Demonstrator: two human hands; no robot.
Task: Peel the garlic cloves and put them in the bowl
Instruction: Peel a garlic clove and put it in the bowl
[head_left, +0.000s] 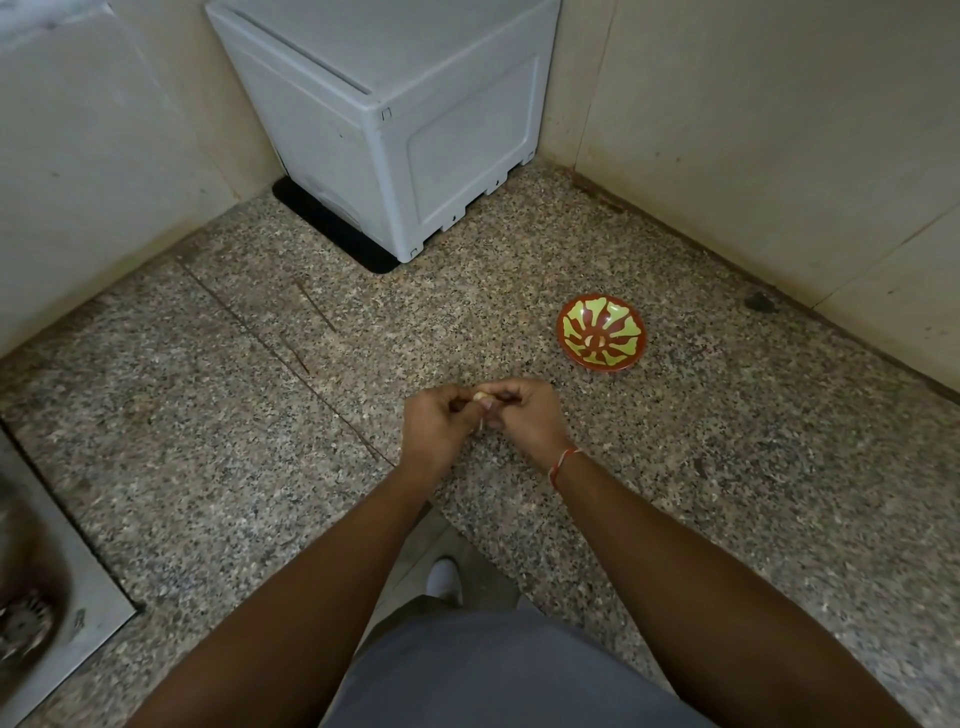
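Sink (47, 597) steel shows at the far left edge of the counter (208, 467), its drain just in view, and it plays no part in what I am doing. Further along the speckled stone, toward the back corner, a pale grey plastic box (395, 119) stands against the wall.

Then my hands, held together above the counter in front of me. My left hand (434, 428) is curled, fingers and thumb pinching a garlic clove (481, 397) at its top; only a small pale end of the clove shows between my fingertips. My right hand (519, 415), a red thread (563, 462) tied at the wrist, is curled too and meets the left at the clove, its fingertips closed on the same clove or on its skin. I cannot tell which, since the fingers cover it. A thin pale strip hangs down between the two hands, which I take for loosened skin.

To the right and a little further back sits the bowl (631, 358), red with a green flower pattern, well apart from my hands. Something small and pale seems to lie at its centre, perhaps a peeled clove or two, though it is too small to be sure.

I judge the work to be in its early part: this clove is mid-peel and not yet in the bowl, and I see no other cloves waiting on the counter.
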